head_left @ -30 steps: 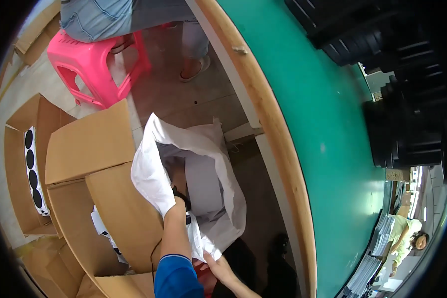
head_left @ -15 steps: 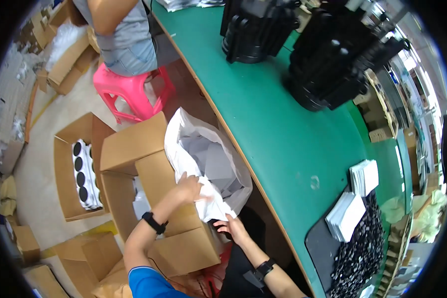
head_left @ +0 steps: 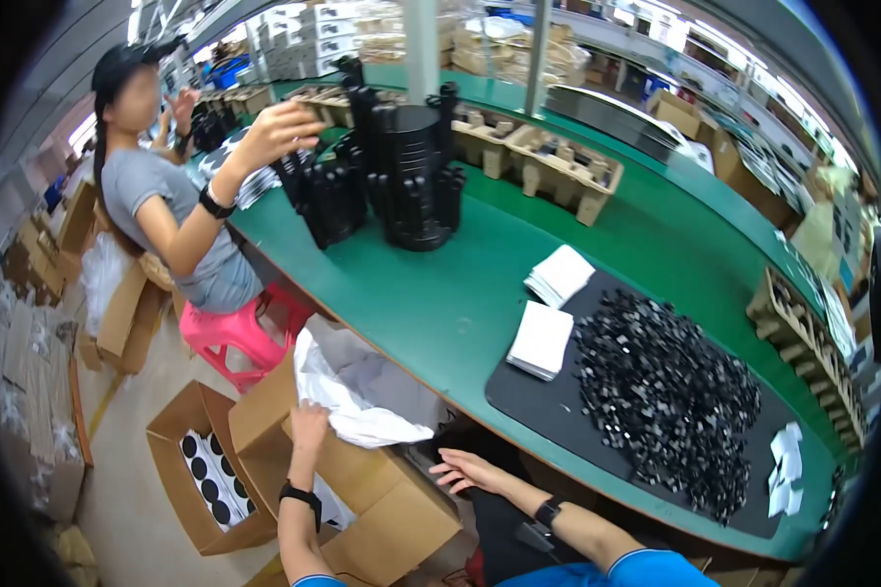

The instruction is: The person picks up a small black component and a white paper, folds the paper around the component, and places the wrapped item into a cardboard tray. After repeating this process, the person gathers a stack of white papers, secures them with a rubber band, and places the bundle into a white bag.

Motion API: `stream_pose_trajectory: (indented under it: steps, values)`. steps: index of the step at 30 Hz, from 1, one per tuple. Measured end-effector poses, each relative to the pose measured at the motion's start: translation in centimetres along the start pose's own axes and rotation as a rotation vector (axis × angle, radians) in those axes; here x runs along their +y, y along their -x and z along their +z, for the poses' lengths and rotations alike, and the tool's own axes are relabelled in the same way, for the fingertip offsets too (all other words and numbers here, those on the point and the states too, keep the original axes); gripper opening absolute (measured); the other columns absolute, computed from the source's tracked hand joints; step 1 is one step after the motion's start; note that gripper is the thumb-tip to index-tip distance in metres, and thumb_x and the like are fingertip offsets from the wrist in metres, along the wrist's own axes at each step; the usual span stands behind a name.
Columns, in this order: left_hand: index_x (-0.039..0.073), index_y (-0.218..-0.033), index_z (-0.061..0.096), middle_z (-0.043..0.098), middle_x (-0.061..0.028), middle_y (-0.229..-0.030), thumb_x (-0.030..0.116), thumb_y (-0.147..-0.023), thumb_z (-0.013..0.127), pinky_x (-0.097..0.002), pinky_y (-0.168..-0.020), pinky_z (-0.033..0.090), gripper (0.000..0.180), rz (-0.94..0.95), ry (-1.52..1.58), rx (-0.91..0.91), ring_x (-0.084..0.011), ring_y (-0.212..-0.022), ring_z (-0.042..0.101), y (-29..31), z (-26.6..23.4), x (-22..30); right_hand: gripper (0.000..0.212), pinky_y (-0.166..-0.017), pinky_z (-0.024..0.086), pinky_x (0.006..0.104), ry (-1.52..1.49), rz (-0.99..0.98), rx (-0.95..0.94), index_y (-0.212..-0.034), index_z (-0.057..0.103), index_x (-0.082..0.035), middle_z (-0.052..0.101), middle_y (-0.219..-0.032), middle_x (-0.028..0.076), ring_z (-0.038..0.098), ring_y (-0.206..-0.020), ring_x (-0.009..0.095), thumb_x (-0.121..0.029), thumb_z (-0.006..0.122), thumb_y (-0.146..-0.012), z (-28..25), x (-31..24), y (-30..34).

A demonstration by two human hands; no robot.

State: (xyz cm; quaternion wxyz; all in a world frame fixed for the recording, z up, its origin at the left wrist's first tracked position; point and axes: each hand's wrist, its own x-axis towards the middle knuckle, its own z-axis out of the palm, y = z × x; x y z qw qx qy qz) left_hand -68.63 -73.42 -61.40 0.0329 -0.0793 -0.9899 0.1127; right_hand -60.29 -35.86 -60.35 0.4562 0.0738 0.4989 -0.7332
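My left hand (head_left: pixel 309 425) is closed on the edge of a white bag (head_left: pixel 357 419), next to an open cardboard box (head_left: pixel 401 523). The bag stands with its mouth open between the box and the table, and grey flat pieces (head_left: pixel 392 386) show inside it. My right hand (head_left: pixel 467 472) is held palm up over my dark-clothed lap, fingers apart with nothing in them, a short way from the bag's lower right corner.
On the green table (head_left: pixel 431 303) lie a heap of small black pieces (head_left: pixel 666 401) on a dark mat and stacks of white cards (head_left: pixel 541 340). Black column-shaped stacks (head_left: pixel 416 176) stand farther left. A co-worker (head_left: pixel 171 201) sits on a pink stool (head_left: pixel 225 342). Another box (head_left: pixel 171 489) holds black discs.
The view has swung up and right, bringing the whole heap and the co-worker into sight. My right hand has let go of the bag's corner and opened; my left stays on the bag.
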Motion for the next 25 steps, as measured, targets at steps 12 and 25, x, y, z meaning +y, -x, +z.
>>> stream_pose_trajectory:
  steps: [12, 25]
  values:
    - [0.009, -0.14, 0.039, 0.068, -0.0154, -0.089, 0.041, -0.081, 0.066, -0.0392, -0.076, 0.05, 0.073, 0.035, 1.003, 0.3, -0.0273, -0.082, 0.066, -5.1, -34.9, 17.7, 0.042, -0.077, 0.052, 0.0268, 0.472, 0.004, 0.029, -0.137, 0.046, -0.008, 0.063, -0.119, 0.007, 0.06, -0.1, 0.014, -0.024, 0.048, -0.098, 1.0, -1.3, 32.6]
    - [0.003, -0.145, 0.017, 0.063, -0.026, -0.111, 0.049, -0.062, 0.077, -0.0426, -0.092, 0.048, 0.112, 0.263, 0.455, 0.115, -0.0379, -0.101, 0.063, -13.2, -36.3, 32.7, 0.039, -0.083, 0.052, 0.0331, 0.566, -0.338, 0.624, -0.127, 0.055, -0.004, 0.067, -0.109, 0.015, 0.066, -0.097, 0.027, -0.024, 0.055, -0.094, 0.3, 3.9, 56.5]
